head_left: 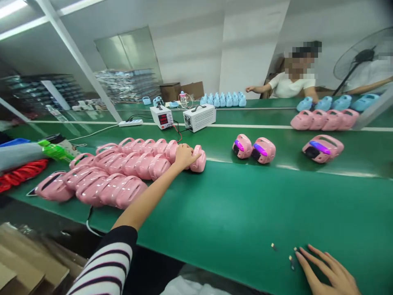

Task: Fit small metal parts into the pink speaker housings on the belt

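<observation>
The black-and-white striped sleeve [106,262] of the person's left arm lies nearest the camera, well in front of a white bench power supply [161,117], whose red digital display [163,119] is too small to read. The left hand [184,156], fingers bent, is at a pink handled case [198,164], front-right of the power supply; whether it grips or only touches the case cannot be told. Rows of glossy pink cases [115,164] stand close together in front of the power supply and to its left. The right hand [331,274] is open, fingers spread over the green bench top [221,221], far front-right of the power supply, its fingertips beside small pale-tipped pieces [290,259]. Three pink cases with violet-lit strips [269,148] stand right of the power supply. A white vented box [200,117] sits just beside the power supply, on its right; a white power strip [130,122] lies to its left. Behind and to the right of the power supply are a row of light-blue cases [224,99] and a co-worker in a white top [290,85].
</observation>
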`<state>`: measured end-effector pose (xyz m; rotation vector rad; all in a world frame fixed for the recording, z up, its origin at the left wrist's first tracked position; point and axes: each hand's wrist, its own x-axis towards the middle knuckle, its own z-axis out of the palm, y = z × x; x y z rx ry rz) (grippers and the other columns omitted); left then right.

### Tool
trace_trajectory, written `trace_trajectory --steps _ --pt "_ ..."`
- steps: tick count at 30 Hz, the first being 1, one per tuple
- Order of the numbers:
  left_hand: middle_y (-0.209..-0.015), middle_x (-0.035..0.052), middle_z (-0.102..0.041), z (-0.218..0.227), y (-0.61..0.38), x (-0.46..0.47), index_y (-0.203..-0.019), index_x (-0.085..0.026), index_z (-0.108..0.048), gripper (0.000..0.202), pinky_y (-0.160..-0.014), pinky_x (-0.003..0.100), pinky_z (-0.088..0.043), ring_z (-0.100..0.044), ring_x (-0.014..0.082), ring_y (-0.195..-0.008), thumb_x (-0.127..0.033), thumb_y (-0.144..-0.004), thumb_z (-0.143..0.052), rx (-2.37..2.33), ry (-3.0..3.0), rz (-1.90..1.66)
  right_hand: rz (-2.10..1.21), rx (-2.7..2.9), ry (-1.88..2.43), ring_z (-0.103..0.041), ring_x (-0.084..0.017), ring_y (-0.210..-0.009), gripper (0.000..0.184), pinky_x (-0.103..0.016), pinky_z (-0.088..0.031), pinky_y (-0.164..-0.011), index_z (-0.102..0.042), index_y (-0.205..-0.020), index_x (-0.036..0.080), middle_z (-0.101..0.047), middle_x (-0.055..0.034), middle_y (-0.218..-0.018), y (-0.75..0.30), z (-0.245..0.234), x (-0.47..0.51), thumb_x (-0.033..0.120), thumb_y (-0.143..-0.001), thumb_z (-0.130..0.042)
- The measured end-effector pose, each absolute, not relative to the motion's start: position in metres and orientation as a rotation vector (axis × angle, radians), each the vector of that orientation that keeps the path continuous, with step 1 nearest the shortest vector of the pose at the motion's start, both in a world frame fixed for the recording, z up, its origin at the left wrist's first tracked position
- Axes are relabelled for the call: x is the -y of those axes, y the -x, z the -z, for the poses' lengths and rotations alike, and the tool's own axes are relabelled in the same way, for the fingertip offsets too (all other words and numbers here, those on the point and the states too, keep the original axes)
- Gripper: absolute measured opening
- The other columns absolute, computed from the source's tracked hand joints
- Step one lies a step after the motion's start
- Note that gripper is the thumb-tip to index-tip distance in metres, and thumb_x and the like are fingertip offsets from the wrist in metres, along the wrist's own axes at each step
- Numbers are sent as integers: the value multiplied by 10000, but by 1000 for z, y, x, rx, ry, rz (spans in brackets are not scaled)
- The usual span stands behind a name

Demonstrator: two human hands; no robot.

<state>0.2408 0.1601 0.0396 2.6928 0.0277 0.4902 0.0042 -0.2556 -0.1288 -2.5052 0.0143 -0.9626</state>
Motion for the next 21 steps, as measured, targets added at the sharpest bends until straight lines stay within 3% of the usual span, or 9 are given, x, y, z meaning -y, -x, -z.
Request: trace_trajectory --steps 3,7,11,15,18,21 --pt "-1065 174 -649 -30 -235 -143 -674 -147 -682 188 -1031 519 -373 -508 378 -1152 -314 -760 -688 14 -2656 -570 923 -126 2445 -650 -433 -992 692 -601 -485 -875 -763 -711 172 -755 -186 -931 -6 121 249 744 -861 -402" --pt "-1049 137 -628 -33 -214 -118 -700 -160 -621 133 -1013 434 -427 -565 287 -1072 -264 -781 -638 136 -2510 -613 773 -387 2221 -654 -400 -978 630 -576 -471 -927 -727 -672 184 -743 -162 -858 -2 104 241 793 -710 -567" --pt "-1034 92 -628 -31 -162 -98 -765 -175 -600 148 -958 357 -480 -608 217 -1013 -284 -847 -542 237 -2367 -566 656 -707 1717 -655 -285 -765 477 -473 -522 -803 -712 -753 190 -709 -85 -779 7 73 220 627 -573 -780" --pt "-1086 102 -614 -11 -90 -68 -718 -186 -570 138 -939 352 -493 -610 221 -1054 -281 -818 -565 281 -2227 -469 429 -513 1557 -676 -240 -830 305 -354 -557 -757 -697 -697 193 -733 -86 -927 6 42 176 449 -592 -824" --pt "-1070 95 -646 -3 -58 -55 -730 -195 -578 127 -884 358 -502 -628 217 -1010 -292 -798 -623 427 -2182 -347 214 -418 1600 -697 -246 -799 280 -347 -577 -759 -710 -680 193 -744 -84 -827 4 43 148 452 -617 -794" --pt "-1002 45 -701 -18 -82 -76 -647 -224 -579 228 -897 377 -480 -636 202 -970 -357 -812 -664 459 -2245 -323 212 -378 1645 -700 -241 -742 280 -330 -583 -707 -715 -692 196 -740 -78 -769 8 65 137 468 -649 -764"
